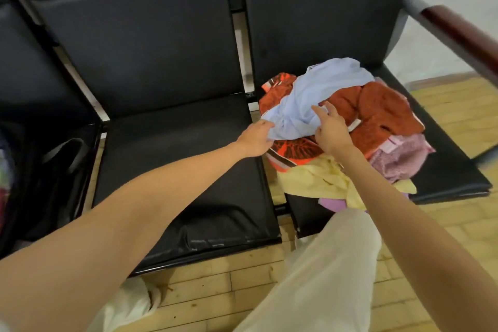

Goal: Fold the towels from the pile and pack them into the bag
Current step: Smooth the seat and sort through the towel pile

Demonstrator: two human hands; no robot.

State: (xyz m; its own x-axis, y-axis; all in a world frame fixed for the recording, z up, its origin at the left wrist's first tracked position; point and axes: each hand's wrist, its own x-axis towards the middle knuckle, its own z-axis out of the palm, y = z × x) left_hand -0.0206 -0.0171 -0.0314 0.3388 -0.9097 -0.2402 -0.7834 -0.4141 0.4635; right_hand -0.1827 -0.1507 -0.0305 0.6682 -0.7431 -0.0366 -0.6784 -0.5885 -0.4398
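Pale trousers (318,272) and both forearms fill the near view; beyond them the left hand (256,139) is seen pinched shut on the near-left edge of the light blue towel (318,94), while the right hand (332,129) is held spread, fingers wide, resting on the blue cloth just to the right of that grip and holding nothing. Blue towel is laid crumpled on top of the pile (350,143), on the right-hand seat (452,170); under it a rust-red towel (382,113), an orange patterned one (293,151), a yellow one (315,180) and a pink one (398,156) are heaped. Fabric is judged thin, light, limp and not fragile; it will sag and drag neighbours if pulled from the middle, so two corners of one hem are best taken and lifted clear. Far left of the grip, a dark bag (62,159) is seen on the next seat, contents unclear. Middle seat (175,170) between bag and pile could serve for folding.
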